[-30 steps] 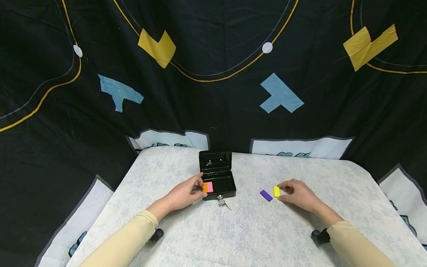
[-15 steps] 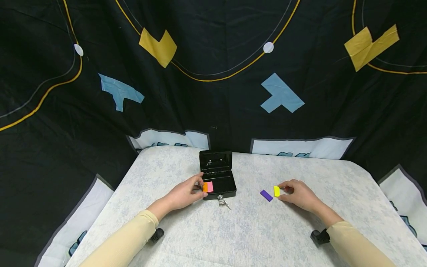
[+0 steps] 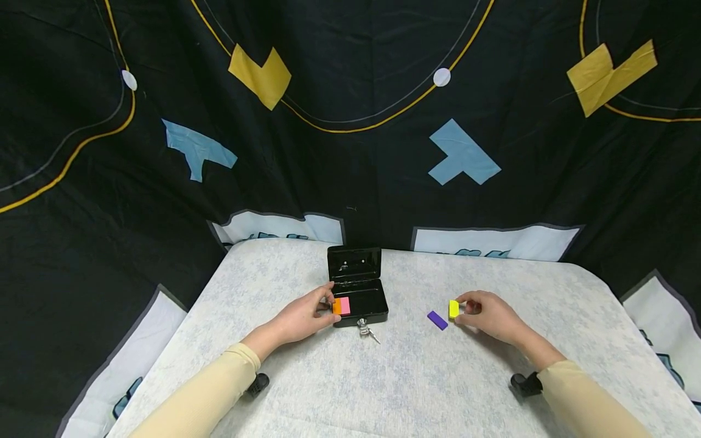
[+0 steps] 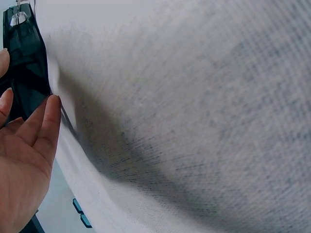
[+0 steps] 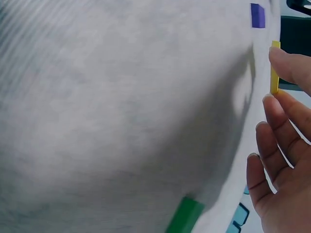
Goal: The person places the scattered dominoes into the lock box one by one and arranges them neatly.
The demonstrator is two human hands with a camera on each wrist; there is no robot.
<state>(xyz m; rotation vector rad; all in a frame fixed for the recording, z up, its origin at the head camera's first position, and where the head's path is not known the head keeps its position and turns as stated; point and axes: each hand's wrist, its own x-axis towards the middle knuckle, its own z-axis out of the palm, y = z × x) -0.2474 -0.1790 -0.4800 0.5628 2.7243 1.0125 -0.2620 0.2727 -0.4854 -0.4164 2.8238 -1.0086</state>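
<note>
An open black cash box (image 3: 368, 302) stands on the table with its lid raised and keys (image 3: 372, 334) hanging from its front lock. My left hand (image 3: 300, 315) holds the box's left side, thumb near the front corner and fingers behind. Inside, an orange block (image 3: 336, 306) and a pink block (image 3: 345, 305) lie side by side at the left end. My right hand (image 3: 490, 316) pinches a yellow block (image 3: 453, 309) between thumb and fingertips; the right wrist view shows this yellow block (image 5: 275, 73) edge-on. Just left of it lies a purple block (image 3: 437, 320).
A green block (image 5: 185, 216) shows near the right hand in the right wrist view; the head view does not show it. The table (image 3: 394, 383) has a pale mottled cloth. Behind it hangs a black patterned curtain (image 3: 372, 176). Each wrist carries a black camera.
The right hand has tilted or raised the yellow block slightly, its fingers drawing closer together. The left hand and the box stay as they were.
</note>
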